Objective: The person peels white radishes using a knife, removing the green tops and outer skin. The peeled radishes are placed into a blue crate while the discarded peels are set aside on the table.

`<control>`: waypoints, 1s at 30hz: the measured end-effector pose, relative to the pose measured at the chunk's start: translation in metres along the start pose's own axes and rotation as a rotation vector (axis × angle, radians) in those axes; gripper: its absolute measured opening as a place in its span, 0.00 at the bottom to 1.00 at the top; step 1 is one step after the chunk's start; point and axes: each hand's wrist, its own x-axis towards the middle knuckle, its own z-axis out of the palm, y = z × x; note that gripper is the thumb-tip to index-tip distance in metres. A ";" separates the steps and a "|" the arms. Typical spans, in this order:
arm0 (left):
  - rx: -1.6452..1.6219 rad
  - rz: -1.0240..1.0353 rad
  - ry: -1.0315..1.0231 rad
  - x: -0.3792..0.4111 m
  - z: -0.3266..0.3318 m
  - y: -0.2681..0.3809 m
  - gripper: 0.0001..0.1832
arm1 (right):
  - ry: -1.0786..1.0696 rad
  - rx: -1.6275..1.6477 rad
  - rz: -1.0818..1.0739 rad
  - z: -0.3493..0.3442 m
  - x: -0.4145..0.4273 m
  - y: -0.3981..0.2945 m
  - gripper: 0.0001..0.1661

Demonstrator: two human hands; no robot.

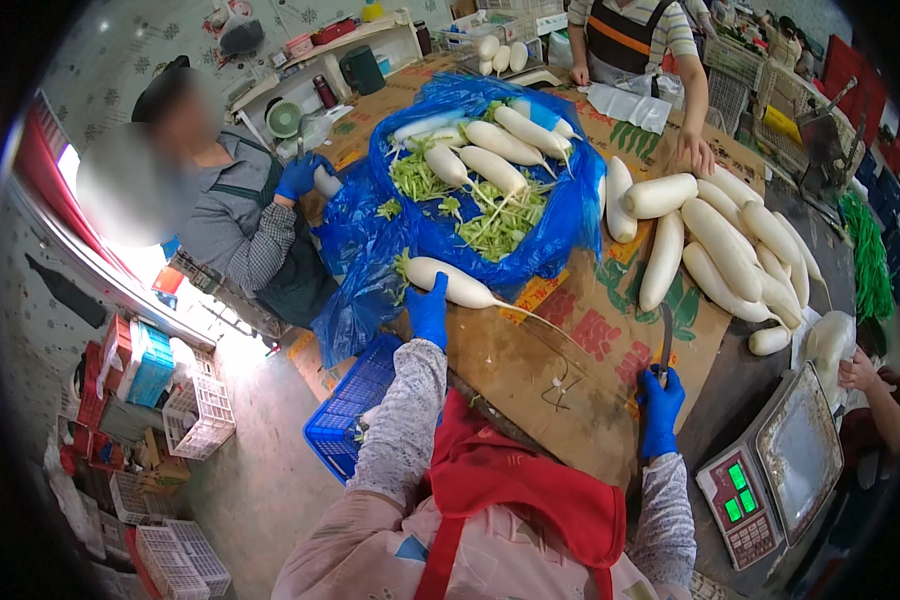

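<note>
My left hand [428, 311], in a blue glove, grips a white daikon radish [454, 283] near its leafy end. The radish's long thin root trails to the right over the cardboard-covered table [510, 382]. In my right hand [661, 405], also gloved in blue, is the handle of a knife [667, 337] with a curved blade that points away from me. Beyond my left hand lies a blue plastic bag [412, 240], spread open. Several daikons [495, 171] with roots and cut green leaf stalks [499, 229] rest on it.
A pile of trimmed daikons [727, 255] lies at the right. A digital scale [769, 465] stands at the right edge, near another person's arm [881, 397]. A blue crate [345, 420] sits below the left edge. Co-workers stand at the left [247, 202] and far side [637, 45].
</note>
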 end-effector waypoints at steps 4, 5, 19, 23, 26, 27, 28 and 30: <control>0.127 -0.084 0.064 0.017 0.012 -0.006 0.44 | 0.019 -0.009 0.008 0.000 -0.002 -0.002 0.10; 0.171 -0.080 0.110 0.019 0.022 -0.007 0.46 | 0.029 -0.016 0.010 -0.001 -0.002 -0.001 0.11; -0.581 -0.408 -0.192 -0.009 0.008 0.005 0.36 | 0.028 -0.052 -0.018 -0.003 -0.004 -0.003 0.09; -0.876 -0.472 -0.381 -0.032 0.000 0.024 0.32 | 0.017 -0.061 -0.018 0.001 -0.004 -0.004 0.09; -0.987 -0.488 -0.596 -0.059 0.017 0.057 0.29 | 0.025 -0.061 -0.010 -0.002 -0.003 -0.003 0.09; -1.033 -0.517 -0.622 -0.063 0.021 0.064 0.29 | 0.025 -0.058 -0.012 -0.001 -0.004 -0.005 0.09; -1.079 -0.549 -0.648 -0.065 0.024 0.068 0.29 | 0.028 -0.055 -0.012 0.001 -0.004 -0.006 0.09; -1.113 -0.604 -0.634 -0.084 0.037 0.089 0.31 | 0.022 -0.045 0.009 -0.001 -0.004 -0.006 0.10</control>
